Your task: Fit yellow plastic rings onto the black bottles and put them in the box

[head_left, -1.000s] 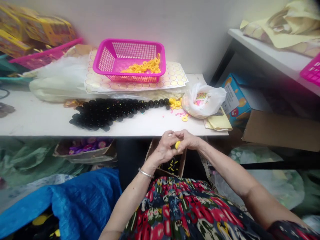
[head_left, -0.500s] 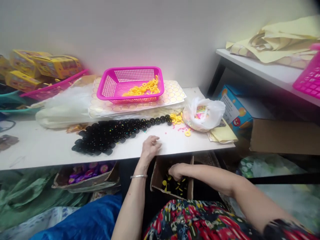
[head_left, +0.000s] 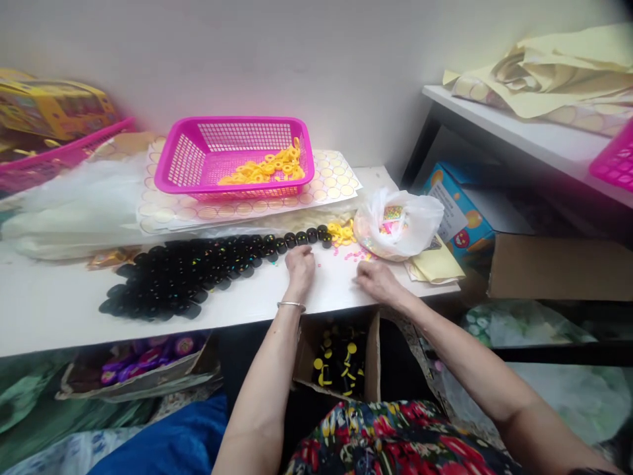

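My left hand (head_left: 301, 265), with a bangle at its wrist, has its fingers curled at the near side of a row of small black cups (head_left: 198, 270) dotted with colored specks. Its fingertips meet the row, and whatever they hold is hidden. My right hand (head_left: 378, 280) is closed and low over the table, just in front of the loose pink bits (head_left: 353, 256); its grasp is out of sight. Yellow rings (head_left: 341, 231) lie at the row's right end. Below the table edge, a cardboard box (head_left: 374, 356) holds black pieces with yellow discs.
A pink basket (head_left: 173, 178) with yellow rings rests on sheets of printed circles (head_left: 336, 178). To the right sits a white plastic bag (head_left: 420, 221) with colorful bits, beside folded yellow paper (head_left: 438, 267). A box of purple packs (head_left: 143, 359) is under the table, at left.
My right hand has come up out of the cardboard box to the tabletop. My left hand has moved forward to the black cups. The view has shifted slightly right.
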`<state>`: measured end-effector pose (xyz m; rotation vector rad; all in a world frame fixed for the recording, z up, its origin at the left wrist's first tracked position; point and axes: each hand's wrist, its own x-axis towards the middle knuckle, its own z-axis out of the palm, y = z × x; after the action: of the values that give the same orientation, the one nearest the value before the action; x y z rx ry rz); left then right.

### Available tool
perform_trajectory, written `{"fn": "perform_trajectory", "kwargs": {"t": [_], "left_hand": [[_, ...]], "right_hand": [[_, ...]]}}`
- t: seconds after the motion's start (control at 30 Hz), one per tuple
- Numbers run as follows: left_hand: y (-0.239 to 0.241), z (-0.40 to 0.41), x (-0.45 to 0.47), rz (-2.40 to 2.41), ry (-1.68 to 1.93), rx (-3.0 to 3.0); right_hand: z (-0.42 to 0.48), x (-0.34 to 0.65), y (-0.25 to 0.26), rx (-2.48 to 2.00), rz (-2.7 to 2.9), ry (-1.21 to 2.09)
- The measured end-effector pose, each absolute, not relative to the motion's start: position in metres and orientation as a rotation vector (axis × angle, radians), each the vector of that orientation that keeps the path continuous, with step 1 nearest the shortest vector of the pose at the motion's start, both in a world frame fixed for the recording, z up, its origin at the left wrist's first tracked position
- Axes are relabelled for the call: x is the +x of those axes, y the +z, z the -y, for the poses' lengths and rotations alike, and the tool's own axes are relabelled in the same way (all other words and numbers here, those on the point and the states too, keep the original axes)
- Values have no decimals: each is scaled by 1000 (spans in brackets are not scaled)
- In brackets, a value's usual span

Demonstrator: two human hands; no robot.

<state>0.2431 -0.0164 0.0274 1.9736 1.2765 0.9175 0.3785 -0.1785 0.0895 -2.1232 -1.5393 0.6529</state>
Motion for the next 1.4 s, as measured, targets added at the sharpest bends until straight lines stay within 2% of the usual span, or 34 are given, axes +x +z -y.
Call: {"fn": "perform_trajectory", "kwargs": {"t": [0.07, 0.13, 0.3, 0.43, 0.6, 0.7, 0.87, 1.03, 1.23, 1.4], "left_hand": [[31, 17, 252, -1284, 925, 1971], [36, 18, 263, -1320, 900, 2026], [43, 21, 286, -1528, 784, 2086], [42, 17, 291, -1524, 848, 2109], [44, 18, 256, -1430, 1034, 1952], [41, 30, 223, -1419, 977, 1760], [27, 57, 200, -1380, 888, 1647], [16, 65, 205, -1416, 869, 1736], [15, 70, 203, -1376, 895, 1933], [19, 73, 203, -1336, 900, 2009]], "right_hand": [[174, 385, 87, -2343, 1368, 367], [167, 385, 78, -2466, 1279, 245], [156, 376, 60, -2603, 1250, 202], [159, 375, 64, -2615, 1300, 200], [164, 376, 69, -2614, 1366, 129], [157, 373, 68, -2479, 1535, 57], [123, 361, 66, -2202, 1799, 248], [93, 348, 59, -2107, 1937, 340], [97, 350, 53, -2085, 2104, 287], [106, 357, 55, -2007, 2128, 541]]}}
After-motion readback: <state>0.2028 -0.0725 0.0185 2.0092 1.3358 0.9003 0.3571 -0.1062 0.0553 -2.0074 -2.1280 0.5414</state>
